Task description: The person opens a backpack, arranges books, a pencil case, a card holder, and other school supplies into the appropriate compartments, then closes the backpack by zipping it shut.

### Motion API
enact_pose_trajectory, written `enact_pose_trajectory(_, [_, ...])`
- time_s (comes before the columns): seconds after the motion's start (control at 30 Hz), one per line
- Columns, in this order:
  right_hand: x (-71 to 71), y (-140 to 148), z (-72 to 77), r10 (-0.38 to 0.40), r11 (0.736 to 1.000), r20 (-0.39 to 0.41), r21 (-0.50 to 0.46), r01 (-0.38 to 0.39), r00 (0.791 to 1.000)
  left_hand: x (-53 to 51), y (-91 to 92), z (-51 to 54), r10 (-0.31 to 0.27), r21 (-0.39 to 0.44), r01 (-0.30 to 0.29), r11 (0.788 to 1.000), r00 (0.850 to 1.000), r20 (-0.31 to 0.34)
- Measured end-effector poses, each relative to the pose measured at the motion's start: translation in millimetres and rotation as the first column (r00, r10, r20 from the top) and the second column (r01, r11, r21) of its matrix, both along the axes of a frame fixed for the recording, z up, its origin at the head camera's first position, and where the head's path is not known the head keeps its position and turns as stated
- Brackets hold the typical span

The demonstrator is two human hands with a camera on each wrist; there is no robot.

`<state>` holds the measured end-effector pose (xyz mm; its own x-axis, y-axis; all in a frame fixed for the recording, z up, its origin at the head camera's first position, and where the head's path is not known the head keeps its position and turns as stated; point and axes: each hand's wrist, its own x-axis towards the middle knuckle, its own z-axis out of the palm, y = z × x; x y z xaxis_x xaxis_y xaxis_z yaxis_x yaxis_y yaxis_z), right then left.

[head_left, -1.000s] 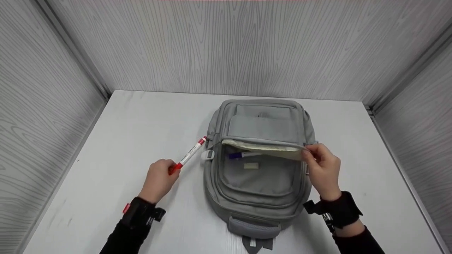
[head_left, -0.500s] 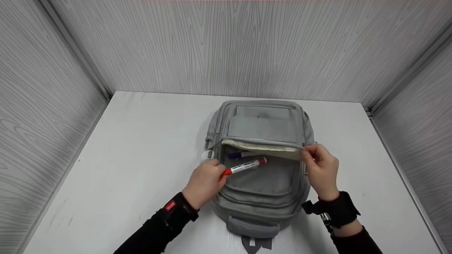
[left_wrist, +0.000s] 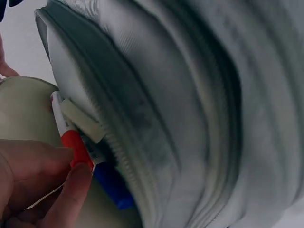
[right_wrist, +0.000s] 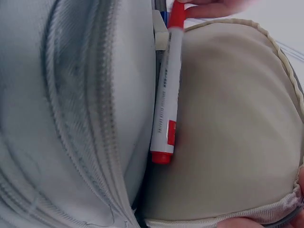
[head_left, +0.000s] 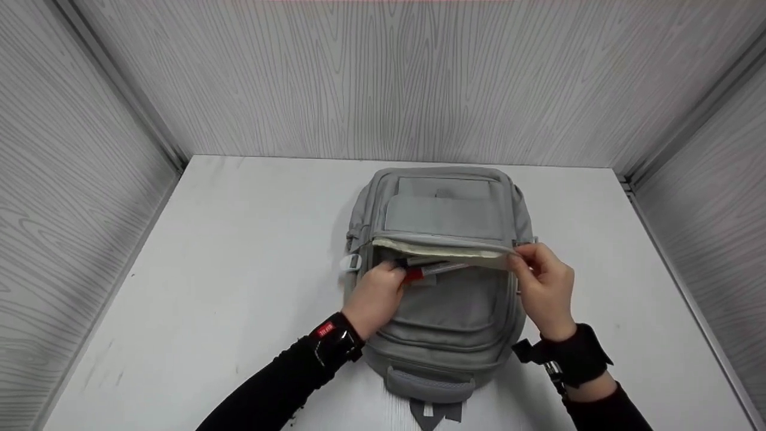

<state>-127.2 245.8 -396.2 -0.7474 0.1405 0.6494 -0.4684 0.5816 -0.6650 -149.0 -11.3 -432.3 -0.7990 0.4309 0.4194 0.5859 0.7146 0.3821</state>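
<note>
A grey backpack (head_left: 444,216) lies on the table, its front pocket unzipped. My left hand (head_left: 376,297) reaches into the pocket mouth and pinches a red-and-white marker (right_wrist: 168,90) by its red cap. Inside the pocket, beside that marker, lie a blue-capped marker (left_wrist: 113,184) and a small off-white block (left_wrist: 81,119), perhaps an eraser. At the other side my right hand (head_left: 546,292) pinches the edge of the pocket flap (right_wrist: 237,114) and holds it up. The flap's pale lining shows. In the head view the flap partly covers the markers.
The backpack's top handle (head_left: 429,386) points toward the near table edge. A white buckle (head_left: 351,262) sits at its left side. Grey wood-grain panels (head_left: 383,78) rise behind and on both sides of the white table (head_left: 239,227).
My left hand has moved right, from beside the backpack into the pocket, carrying the red marker and turning it under the flap. The right hand has kept its hold on the flap.
</note>
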Motion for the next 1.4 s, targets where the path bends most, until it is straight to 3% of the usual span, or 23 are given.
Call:
enact_pose_trajectory(0.2, [5.9, 4.0, -5.4, 0.054, 0.998, -0.007, 0.03, -0.054, 0.998, 0.5, -11.9, -3.1, -0.041, 0.093, 0.038, 0.995, 0.999, 0.033])
enact_pose_trajectory(0.33, [17.1, 8.2, -15.6, 0.119, 0.99, 0.016, 0.074, -0.119, 0.993, -1.4, -35.6, 1.3, 0.04, 0.132, -0.044, 0.99, 0.999, 0.033])
enact_pose_trajectory(0.43, [27.1, 12.9, -27.5, 0.16, 0.98, 0.027, 0.119, -0.162, 0.987, -13.9, -55.3, 0.2, 0.126, 0.119, -0.138, 0.983, 0.986, 0.107])
enact_pose_trajectory(0.5, [33.4, 15.6, -36.1, 0.175, 0.972, 0.026, 0.155, -0.177, 0.984, -26.2, -65.3, -3.8, 0.165, 0.085, -0.185, 0.979, 0.966, 0.197])
enact_pose_trajectory(0.6, [41.0, 17.5, -50.1, 0.183, 0.96, 0.015, 0.214, -0.182, 0.983, -44.6, -74.3, -14.5, 0.179, 0.025, -0.196, 0.98, 0.935, 0.307])
enact_pose_trajectory(0.7, [46.9, 16.0, -64.8, 0.193, 0.941, 0.019, 0.278, -0.191, 0.981, -57.6, -75.2, -24.1, 0.169, 0.0, -0.18, 0.984, 0.924, 0.343])
enact_pose_trajectory(0.9, [54.8, 4.2, -84.6, 0.179, 0.903, -0.009, 0.399, -0.161, 0.984, -69.3, -62.3, -29.9, 0.166, 0.016, -0.177, 0.984, 0.944, 0.285])
enact_pose_trajectory(1.07, [59.0, -9.5, -90.2, 0.128, 0.857, 0.051, 0.498, -0.136, 0.99, -71.5, -54.3, -35.1, 0.168, 0.048, -0.179, 0.983, 0.97, 0.175])
enact_pose_trajectory(1.2, [59.0, -15.8, -93.9, 0.08, 0.823, 0.094, 0.556, -0.119, 0.992, -68.0, -53.4, -37.1, 0.17, 0.028, -0.173, 0.984, 0.982, 0.085])
enact_pose_trajectory(1.3, [58.2, -16.9, -94.8, 0.064, 0.821, 0.109, 0.559, -0.114, 0.992, -61.8, -56.0, -35.6, 0.169, 0.009, -0.17, 0.985, 0.985, 0.039])
enact_pose_trajectory(1.4, [59.2, -17.3, -95.8, 0.058, 0.825, 0.118, 0.554, -0.115, 0.991, -51.0, -60.0, -34.3, 0.159, 0.016, -0.16, 0.987, 0.986, 0.044])
